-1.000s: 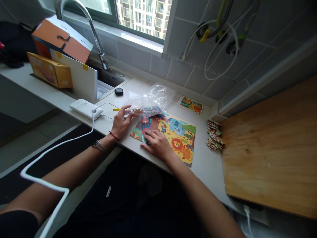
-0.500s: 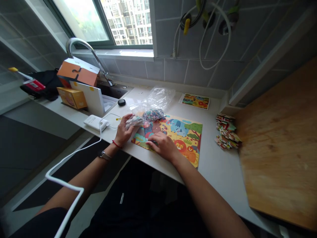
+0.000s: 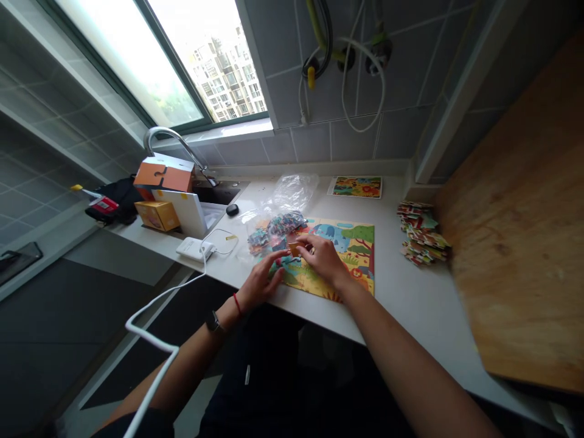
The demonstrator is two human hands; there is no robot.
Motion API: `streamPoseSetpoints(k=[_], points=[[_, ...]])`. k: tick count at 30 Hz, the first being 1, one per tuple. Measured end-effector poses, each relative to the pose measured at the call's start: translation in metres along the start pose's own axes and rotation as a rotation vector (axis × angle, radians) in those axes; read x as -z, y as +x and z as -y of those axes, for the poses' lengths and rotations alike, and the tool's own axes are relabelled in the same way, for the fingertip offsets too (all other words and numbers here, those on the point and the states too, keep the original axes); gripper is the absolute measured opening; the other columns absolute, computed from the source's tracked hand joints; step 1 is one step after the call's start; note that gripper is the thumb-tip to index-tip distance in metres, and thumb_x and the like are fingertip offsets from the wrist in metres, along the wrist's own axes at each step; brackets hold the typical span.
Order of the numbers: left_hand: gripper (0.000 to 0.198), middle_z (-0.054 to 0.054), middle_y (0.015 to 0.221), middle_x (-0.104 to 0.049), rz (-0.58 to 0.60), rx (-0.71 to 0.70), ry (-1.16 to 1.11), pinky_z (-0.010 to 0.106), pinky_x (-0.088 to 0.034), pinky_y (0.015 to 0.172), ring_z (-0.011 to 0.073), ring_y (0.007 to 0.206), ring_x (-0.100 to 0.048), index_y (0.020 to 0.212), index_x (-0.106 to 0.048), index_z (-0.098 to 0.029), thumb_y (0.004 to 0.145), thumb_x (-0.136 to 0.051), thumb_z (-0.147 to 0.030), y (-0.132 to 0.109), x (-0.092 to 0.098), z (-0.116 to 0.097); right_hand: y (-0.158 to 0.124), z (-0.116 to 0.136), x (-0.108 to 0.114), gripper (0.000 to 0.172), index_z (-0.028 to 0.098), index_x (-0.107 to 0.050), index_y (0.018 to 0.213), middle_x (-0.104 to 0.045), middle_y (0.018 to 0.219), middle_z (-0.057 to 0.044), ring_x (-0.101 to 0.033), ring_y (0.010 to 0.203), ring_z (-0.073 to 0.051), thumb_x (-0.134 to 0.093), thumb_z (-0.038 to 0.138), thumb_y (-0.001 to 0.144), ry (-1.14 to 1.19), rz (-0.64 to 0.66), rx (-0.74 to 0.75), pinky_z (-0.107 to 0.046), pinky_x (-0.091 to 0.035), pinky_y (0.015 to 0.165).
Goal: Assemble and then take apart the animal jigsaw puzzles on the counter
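My right hand pinches a small orange jigsaw piece between its fingers, just above the animal jigsaw puzzle. My left hand rests with its fingers spread on the puzzle's lower left corner and holds nothing. Beyond it, a clear plastic bag lies open with a heap of pieces at its mouth. Some loose pieces sit at the puzzle's left end. The hands hide part of the puzzle.
A picture card lies behind the puzzle, and stacked pieces sit to the right beside a wooden board. To the left are a white power bank with its cable, a black case, a sink tap and boxes.
My left hand has let go of the bag and moved down onto the puzzle's corner. My right hand has lifted a piece. Pieces now lie spilled at the bag's mouth.
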State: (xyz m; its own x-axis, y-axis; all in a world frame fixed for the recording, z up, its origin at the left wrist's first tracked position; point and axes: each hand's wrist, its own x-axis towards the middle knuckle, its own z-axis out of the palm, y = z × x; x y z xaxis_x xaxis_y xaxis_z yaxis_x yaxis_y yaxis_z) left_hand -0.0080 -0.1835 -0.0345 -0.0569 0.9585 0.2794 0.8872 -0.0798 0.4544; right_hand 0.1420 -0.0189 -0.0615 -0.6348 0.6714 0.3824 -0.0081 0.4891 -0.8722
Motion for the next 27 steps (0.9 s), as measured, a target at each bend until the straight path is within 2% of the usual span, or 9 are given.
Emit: streamPoseSetpoints(k=[2,4,9,13,16,19,27], points=[[0.052,0.015,0.152,-0.053,0.127,-0.001,-0.040,0.045,-0.046,0.117,0.0271,0.139,-0.053,0.154,-0.036,-0.022,0.104,-0.043,-0.036,0.015,0.000,0.004,0.002,-0.001,0.004,0.018,0.020,-0.076,0.101,-0.080,0.095,-0.007,-0.073,0.075,-0.019,-0.065,0.021,0.087,0.028,-0.058,-0.043,-0.033,-0.058,0.077],[0.057,0.015,0.159,-0.045,0.170,-0.022,-0.053,0.046,-0.039,0.123,0.0275,0.147,-0.045,0.158,-0.030,-0.021,0.105,-0.042,-0.039,0.032,0.000,0.010,0.004,-0.002,0.008,0.018,0.020,-0.076,0.098,-0.080,0.094,-0.007,-0.072,0.074,-0.019,-0.064,0.023,0.086,0.046,-0.121,-0.073,-0.033,-0.058,0.076],[0.061,0.013,0.163,-0.039,0.162,0.006,-0.015,0.045,-0.031,0.127,0.0243,0.152,-0.037,0.162,-0.023,-0.019,0.107,-0.034,-0.044,0.072,-0.005,0.035,0.008,-0.005,0.017,0.015,0.021,-0.075,0.092,-0.079,0.090,-0.006,-0.072,0.080,-0.021,-0.064,0.030,0.086,0.053,-0.298,-0.137,-0.036,-0.057,0.082],[0.066,0.016,0.168,-0.029,0.101,0.143,0.122,0.054,-0.022,0.128,0.0302,0.157,-0.022,0.162,-0.024,-0.015,0.107,-0.033,-0.051,0.092,-0.014,0.067,0.010,-0.009,0.020,0.015,0.020,-0.073,0.087,-0.078,0.087,-0.007,-0.071,0.078,-0.022,-0.066,0.033,0.084,0.060,-0.357,-0.171,-0.035,-0.056,0.080],[0.067,0.021,0.166,-0.031,0.076,0.287,0.199,0.062,-0.020,0.125,0.0359,0.157,-0.018,0.160,-0.030,-0.012,0.107,-0.032,-0.053,0.100,-0.018,0.090,0.012,-0.011,0.020,0.016,0.020,-0.072,0.085,-0.077,0.084,-0.006,-0.070,0.076,-0.021,-0.066,0.035,0.084,0.073,-0.361,-0.175,-0.034,-0.055,0.077],[0.066,0.023,0.165,-0.033,0.087,0.346,0.270,0.063,-0.025,0.123,0.0381,0.157,-0.020,0.157,-0.037,-0.010,0.107,-0.033,-0.052,0.102,-0.018,0.099,0.013,-0.012,0.019,0.016,0.020,-0.072,0.085,-0.076,0.083,-0.006,-0.070,0.076,-0.021,-0.067,0.035,0.084,0.067,-0.352,-0.164,-0.034,-0.056,0.078],[0.069,0.020,0.166,-0.032,0.124,0.205,0.359,0.062,-0.029,0.121,0.0386,0.156,-0.022,0.157,-0.039,-0.018,0.103,-0.040,-0.061,0.094,-0.024,0.085,0.014,-0.013,0.020,0.021,0.021,-0.071,0.082,-0.076,0.087,-0.006,-0.069,0.079,-0.021,-0.067,0.041,0.086,0.048,-0.357,-0.156,-0.034,-0.054,0.078]])
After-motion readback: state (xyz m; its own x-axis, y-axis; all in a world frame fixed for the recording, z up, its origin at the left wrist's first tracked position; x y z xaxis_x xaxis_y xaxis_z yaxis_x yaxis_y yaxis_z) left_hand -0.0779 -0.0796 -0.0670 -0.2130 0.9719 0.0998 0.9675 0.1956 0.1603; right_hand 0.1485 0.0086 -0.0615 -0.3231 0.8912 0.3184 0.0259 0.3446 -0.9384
